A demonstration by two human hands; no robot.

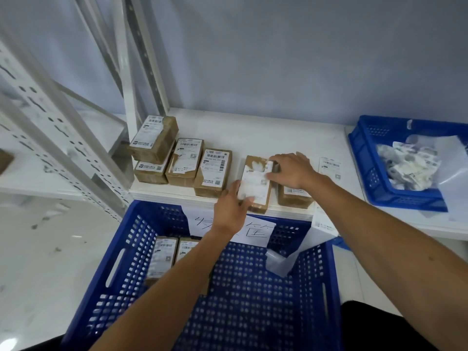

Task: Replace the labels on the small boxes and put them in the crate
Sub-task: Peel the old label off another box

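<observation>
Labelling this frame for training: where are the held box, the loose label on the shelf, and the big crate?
held box (255,181), head view, its white top label.
loose label (329,168), head view, sheet centre.
big crate (253,287), head view, bare perforated floor.

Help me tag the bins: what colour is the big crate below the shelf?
The crate is blue, perforated all over; clearest in the head view.

handwritten 筐 on paper sign (255,231) in crate (253,300), box labels (214,168) barcoded, print illegible

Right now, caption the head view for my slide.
Left hand holds a box on the shelf, right hand pinches its label; two boxes lie in the crate below.
</observation>
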